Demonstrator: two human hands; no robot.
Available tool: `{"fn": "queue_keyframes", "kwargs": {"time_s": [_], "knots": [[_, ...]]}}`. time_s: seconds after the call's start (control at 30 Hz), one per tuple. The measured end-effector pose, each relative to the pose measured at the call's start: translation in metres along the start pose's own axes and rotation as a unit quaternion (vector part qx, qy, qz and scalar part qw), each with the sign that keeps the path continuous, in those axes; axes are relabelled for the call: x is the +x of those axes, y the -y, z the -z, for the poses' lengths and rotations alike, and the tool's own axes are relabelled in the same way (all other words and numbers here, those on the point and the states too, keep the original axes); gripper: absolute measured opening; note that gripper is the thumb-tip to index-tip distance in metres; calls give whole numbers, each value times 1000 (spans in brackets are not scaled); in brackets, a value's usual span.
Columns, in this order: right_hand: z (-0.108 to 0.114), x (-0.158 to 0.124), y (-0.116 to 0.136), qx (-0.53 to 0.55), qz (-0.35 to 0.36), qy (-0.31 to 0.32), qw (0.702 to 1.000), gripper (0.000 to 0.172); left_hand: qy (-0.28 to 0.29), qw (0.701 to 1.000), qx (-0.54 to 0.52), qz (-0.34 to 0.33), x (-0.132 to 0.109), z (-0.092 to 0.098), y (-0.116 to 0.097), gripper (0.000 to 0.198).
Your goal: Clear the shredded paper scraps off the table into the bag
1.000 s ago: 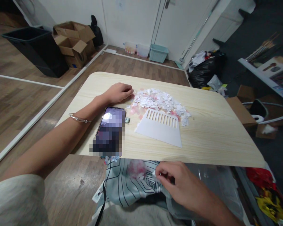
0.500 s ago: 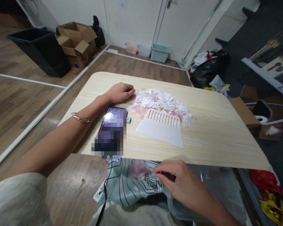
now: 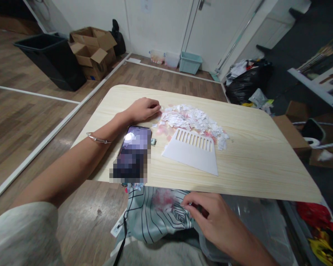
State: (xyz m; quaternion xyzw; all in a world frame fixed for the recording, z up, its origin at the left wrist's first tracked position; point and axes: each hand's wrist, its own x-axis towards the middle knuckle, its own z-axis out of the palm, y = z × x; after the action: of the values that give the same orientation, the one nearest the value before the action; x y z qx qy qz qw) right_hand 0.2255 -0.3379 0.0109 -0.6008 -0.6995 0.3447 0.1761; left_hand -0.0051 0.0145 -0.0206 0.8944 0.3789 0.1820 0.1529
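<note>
The left hand (image 3: 142, 109) lay on the pale table (image 3: 255, 155), fingers curled loosely together, fingertips touching the nine o'clock edge of the heap of torn paper scraps (image 3: 192, 120); it gripped nothing. The right hand (image 3: 211, 218) hung below the table's near edge, at six o'clock from the heap, its thumb and fingers pinched together over a small pink-white clump of scraps (image 3: 162, 199) lying on the patterned cloth (image 3: 150, 218); whether a scrap sat between the fingertips could not be told. The scraps looked featherlight, limp and prone to scatter; a gentle fingertip pinch would probably suit them better than a grab. A white toothed scraper (image 3: 192, 151) lay against the heap at six o'clock; a phone (image 3: 133, 153) lay at its eight o'clock, beside the left forearm.
</note>
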Motion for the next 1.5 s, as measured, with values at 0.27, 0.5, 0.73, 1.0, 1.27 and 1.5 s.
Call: {"fn": "queue_keyframes", "kwargs": {"time_s": [0.27, 0.5, 0.73, 1.0, 1.27, 1.5], "knots": [[33, -29, -8, -78, 35, -133, 987, 22, 1, 1000, -1, 3, -1, 1, -1, 43], [49, -59, -26, -196, -11, -164, 967, 18, 1, 1000, -5, 5, -1, 1, -2, 44], [4, -17, 24, -211, -23, 128, 969, 38, -1, 1000, -5, 0, -1, 1, -2, 42], [-40, 37, 26, -250, -17, 294, 923, 39, 1, 1000, -11, -6, -1, 2, -3, 42], [-49, 36, 14, -243, -25, 285, 927, 37, 4, 1000, -21, -4, 1, 1, -2, 41], [-52, 34, 8, -228, -24, 281, 932, 40, 4, 1000, -29, -4, 1, 1, 0, 39]]}}
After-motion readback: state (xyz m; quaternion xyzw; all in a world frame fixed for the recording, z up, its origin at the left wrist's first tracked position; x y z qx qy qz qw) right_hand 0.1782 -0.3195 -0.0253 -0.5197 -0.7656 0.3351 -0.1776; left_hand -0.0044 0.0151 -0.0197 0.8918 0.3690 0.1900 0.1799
